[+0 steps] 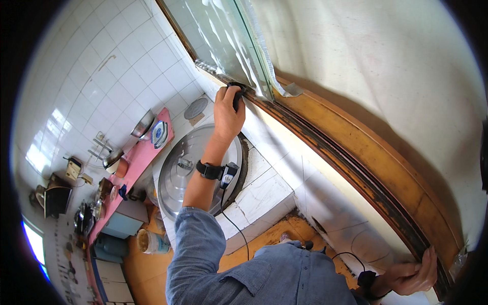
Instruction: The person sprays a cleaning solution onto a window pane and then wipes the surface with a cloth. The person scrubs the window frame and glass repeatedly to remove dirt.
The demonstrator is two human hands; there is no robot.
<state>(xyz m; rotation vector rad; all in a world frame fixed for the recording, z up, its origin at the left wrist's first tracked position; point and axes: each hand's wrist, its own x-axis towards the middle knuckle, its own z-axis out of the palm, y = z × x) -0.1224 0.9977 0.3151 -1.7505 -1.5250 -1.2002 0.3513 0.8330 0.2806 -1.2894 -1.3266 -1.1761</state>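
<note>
My left hand [228,114] grips a black scrubbing pad or cloth [238,95], its exact kind unclear. The pad presses on the lower edge of a sliding glass pane [228,42], where it meets the dark wooden window track [328,148]. White foam [238,45] runs in streaks down the glass. Far along the sill at lower right, my right hand [417,272] rests against the track's end with nothing visible in it. Each wrist wears a black strap; on the left one sits a small cabled device [228,175].
Below my left arm, a large metal lid [175,183] covers a tiled stove [263,190]. A pink counter [133,160] along the tiled wall holds bowls, plates and pots. A white bucket [152,242] stands on the orange floor. Pale sheeting [362,57] hangs beyond the sill.
</note>
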